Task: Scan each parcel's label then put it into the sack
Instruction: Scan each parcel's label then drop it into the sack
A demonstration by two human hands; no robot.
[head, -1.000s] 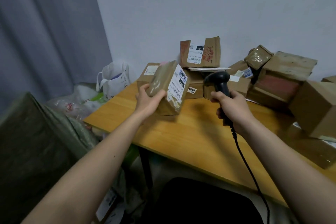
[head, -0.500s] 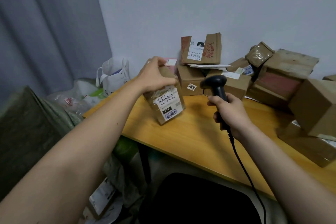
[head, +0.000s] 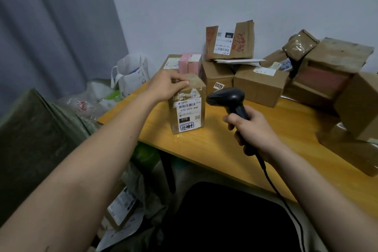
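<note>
Parcel (head: 187, 106) stands upright on the wooden surface (head: 235, 149) near its left edge, white label facing the camera, just left of the scanner (head: 229, 99). Left hand (head: 166, 86) curls over the parcel's top, steadying it; right hand (head: 255, 129) wraps the scanner's grip. Best to square the scanner's nose to the barcode and keep glare off the glossy tape. Taped brown cardboard, boxy; scanner smooth black plastic.

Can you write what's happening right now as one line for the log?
left hand: holds parcel upright on table | right hand: grips scanner beside label | sack: waiting
</note>
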